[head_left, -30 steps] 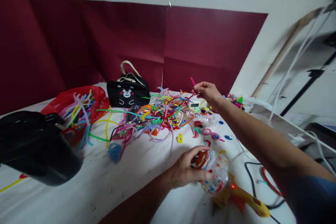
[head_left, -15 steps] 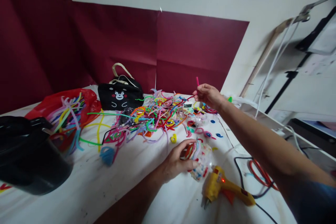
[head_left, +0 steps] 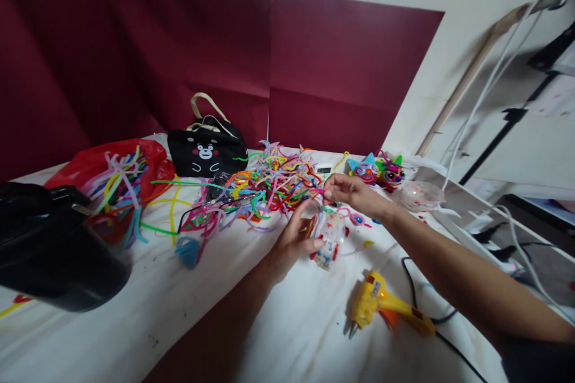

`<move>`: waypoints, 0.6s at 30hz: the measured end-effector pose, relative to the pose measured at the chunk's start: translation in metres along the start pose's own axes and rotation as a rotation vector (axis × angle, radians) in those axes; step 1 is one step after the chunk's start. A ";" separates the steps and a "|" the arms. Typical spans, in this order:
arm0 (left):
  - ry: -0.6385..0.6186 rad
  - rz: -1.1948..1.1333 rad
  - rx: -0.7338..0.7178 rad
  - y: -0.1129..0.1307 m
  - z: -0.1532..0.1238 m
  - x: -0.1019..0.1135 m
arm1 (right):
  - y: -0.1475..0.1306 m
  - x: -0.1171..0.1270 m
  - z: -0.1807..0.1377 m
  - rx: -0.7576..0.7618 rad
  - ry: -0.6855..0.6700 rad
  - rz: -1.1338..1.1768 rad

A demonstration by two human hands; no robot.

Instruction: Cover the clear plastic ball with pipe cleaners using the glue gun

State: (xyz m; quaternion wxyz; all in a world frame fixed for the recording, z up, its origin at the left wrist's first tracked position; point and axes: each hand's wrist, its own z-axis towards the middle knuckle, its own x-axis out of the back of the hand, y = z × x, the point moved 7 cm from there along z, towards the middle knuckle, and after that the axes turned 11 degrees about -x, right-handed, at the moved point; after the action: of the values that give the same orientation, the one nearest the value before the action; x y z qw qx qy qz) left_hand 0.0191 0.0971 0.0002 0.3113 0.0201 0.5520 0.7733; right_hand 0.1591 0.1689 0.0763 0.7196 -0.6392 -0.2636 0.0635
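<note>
"Where is the left hand point(head_left: 293, 241)?"
"Low in the middle, over the white marbled tabletop point(head_left: 278, 341). It is grasping a rounded, clear plastic vessel with coloured fuzzy strips and specks point(head_left: 331, 234), fingers and thumb wrapped about its left end."

"So the vessel sits on which side of that hand?"
"To its right, in the grip, its clear part sticking out past the fingertips. Whether its underside touches the tabletop, I can't tell."

"And the right hand point(head_left: 353, 192)?"
"Just above and beyond the vessel, close to the left fingers. Thumb and fingertips pinch a short, bright pink fuzzy stem point(head_left: 318, 191), which points left. I can't tell if it touches the left fingers."

"What lies round about?"
"Behind the hands, a tangled heap of many-coloured fuzzy stems point(head_left: 265, 188). Nearer the viewer, right of the vessel and apart from it, a yellow glue gun with an orange trigger point(head_left: 369, 301) lies on its side. Past the right hand stand two small, bright fuzzy ornaments with pointed ears point(head_left: 366, 170), and a clear plastic bowl point(head_left: 422, 195) sits right of them."
</note>
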 end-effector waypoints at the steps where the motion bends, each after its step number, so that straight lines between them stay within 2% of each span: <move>1: -0.023 -0.042 0.000 0.001 0.000 -0.002 | 0.002 -0.003 -0.001 0.007 -0.016 -0.032; 5: -0.062 -0.133 -0.003 0.002 0.001 -0.008 | 0.009 -0.012 -0.003 0.043 -0.064 -0.148; 11: 0.005 -0.097 -0.005 0.002 0.003 -0.004 | 0.017 -0.016 -0.004 0.114 -0.093 -0.294; 15: -0.038 -0.074 0.037 -0.001 0.003 -0.007 | 0.017 -0.016 -0.006 0.172 -0.085 -0.438; 18: -0.070 -0.073 0.015 0.001 0.004 -0.010 | 0.016 -0.017 -0.005 0.227 -0.077 -0.574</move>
State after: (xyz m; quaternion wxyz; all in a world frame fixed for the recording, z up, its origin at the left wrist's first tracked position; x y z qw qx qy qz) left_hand 0.0279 0.0950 0.0056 0.3582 0.0293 0.5470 0.7560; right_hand 0.1505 0.1603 0.0562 0.7646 -0.4511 -0.4516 -0.0892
